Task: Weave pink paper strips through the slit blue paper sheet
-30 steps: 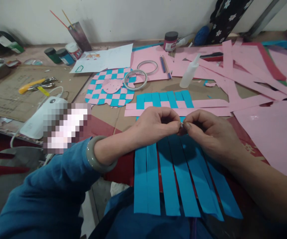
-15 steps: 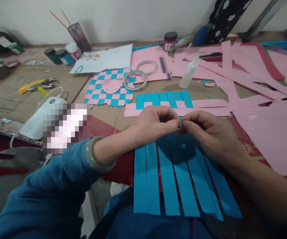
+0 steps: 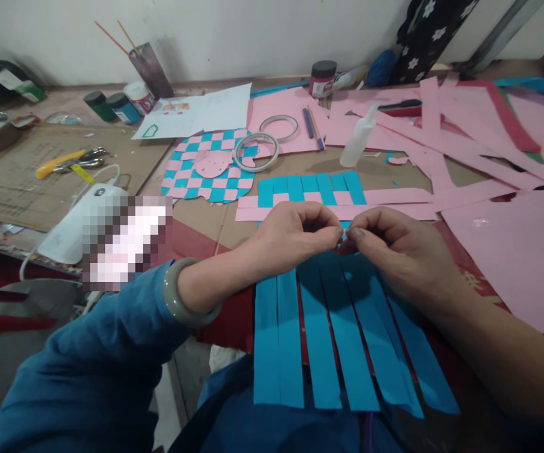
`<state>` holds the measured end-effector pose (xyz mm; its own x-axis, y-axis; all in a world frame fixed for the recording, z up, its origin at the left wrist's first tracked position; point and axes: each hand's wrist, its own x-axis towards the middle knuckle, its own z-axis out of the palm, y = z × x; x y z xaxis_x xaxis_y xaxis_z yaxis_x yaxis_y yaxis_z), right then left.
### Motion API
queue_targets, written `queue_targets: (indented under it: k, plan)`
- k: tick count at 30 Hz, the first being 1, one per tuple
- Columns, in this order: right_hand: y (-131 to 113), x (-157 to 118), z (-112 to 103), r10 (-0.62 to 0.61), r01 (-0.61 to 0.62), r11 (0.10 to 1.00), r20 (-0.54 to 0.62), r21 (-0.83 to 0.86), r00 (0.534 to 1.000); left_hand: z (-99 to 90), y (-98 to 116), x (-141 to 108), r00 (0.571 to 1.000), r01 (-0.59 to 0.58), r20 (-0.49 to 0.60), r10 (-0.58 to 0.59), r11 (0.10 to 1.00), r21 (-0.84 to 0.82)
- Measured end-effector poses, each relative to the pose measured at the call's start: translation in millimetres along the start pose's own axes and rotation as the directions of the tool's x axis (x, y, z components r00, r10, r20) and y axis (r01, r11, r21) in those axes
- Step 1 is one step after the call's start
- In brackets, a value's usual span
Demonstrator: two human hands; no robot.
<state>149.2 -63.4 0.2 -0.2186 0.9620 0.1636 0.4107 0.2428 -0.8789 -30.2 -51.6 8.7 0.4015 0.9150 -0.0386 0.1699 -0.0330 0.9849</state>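
My left hand (image 3: 300, 229) and my right hand (image 3: 397, 251) meet fingertip to fingertip above the blue paper strips. Each is closed in a pinch. Between the fingertips shows a tiny whitish bit, too small to name. Below them, the blue strips (image 3: 319, 352) fan toward me and over the table edge, with narrow gaps between them. Just beyond my hands, the strips' far ends (image 3: 295, 184) are woven through pink paper strips (image 3: 394, 206). My hands hide the middle of this weave.
A blue-and-pink woven piece (image 3: 182, 170) lies behind on the left, with a tape roll (image 3: 256, 153) at its edge. A glue bottle (image 3: 360, 135) stands beyond the weave. Pink paper offcuts (image 3: 479, 157) cover the right side. A white device (image 3: 83, 223) and a yellow-handled cutter (image 3: 61, 163) lie left.
My right fingertips have shifted very slightly right, and the whitish bit between the two pinches shows a little more. The paper strips have not moved.
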Motion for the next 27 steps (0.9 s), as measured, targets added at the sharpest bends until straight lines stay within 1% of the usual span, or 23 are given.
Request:
queue_targets:
  k: [3, 6, 8, 10, 12, 15, 18, 21, 25, 27]
  plan:
    - [-0.2, -0.6, 0.6, 0.006, -0.006, 1.000, -0.015, 0.003, 1.000, 0.6, 0.9, 0.0, 1.000, 0.019, -0.012, -0.019, 0.999, -0.029]
    - [-1.1, -1.4, 1.5, -0.020, 0.020, 1.000, -0.015, -0.004, 1.000, 1.0, 1.9, 0.2, 0.999, 0.028, 0.019, -0.027, 0.998, -0.058]
    - [-1.6, -1.5, 2.0, -0.034, 0.034, 0.999, -0.013, -0.011, 0.999, 0.9, 1.5, 0.5, 0.999, 0.031, 0.026, -0.030, 0.999, -0.034]
    - [-2.1, -1.2, 1.9, -0.026, 0.026, 1.000, -0.019, -0.005, 0.999, 0.2, 0.2, 1.0, 1.000, 0.029, 0.008, -0.029, 0.999, 0.017]
    - [-2.7, -0.3, 1.1, 0.010, -0.010, 1.000, -0.028, 0.025, 1.000, -1.1, -1.6, 1.9, 1.000, 0.023, -0.010, -0.023, 0.999, 0.042]
    - [-2.6, 1.7, -1.2, 0.107, -0.099, 0.989, -0.061, 0.111, 0.992, -4.0, -2.9, 4.5, 0.999, 0.013, -0.040, -0.013, 1.000, 0.013]
    - [0.6, 3.9, -4.1, 0.187, -0.157, 0.966, -0.135, 0.205, 0.973, -9.2, -0.4, 8.8, 0.993, 0.019, -0.113, -0.023, 0.999, -0.035]
    - [6.1, 5.8, -6.5, 0.211, -0.151, 0.943, -0.184, 0.295, 0.960, -19.4, 4.2, 14.2, 0.979, 0.001, -0.202, -0.019, 0.996, -0.091]
    - [12.0, 8.3, -8.0, 0.223, -0.133, 0.912, -0.196, 0.388, 0.955, -36.7, 5.6, 20.5, 0.941, -0.053, -0.338, 0.018, 0.994, -0.096]
    - [12.4, 9.4, -7.8, 0.230, -0.140, 0.900, -0.178, 0.412, 0.957, -40.3, 3.9, 21.5, 0.931, -0.058, -0.363, 0.034, 0.997, -0.056]
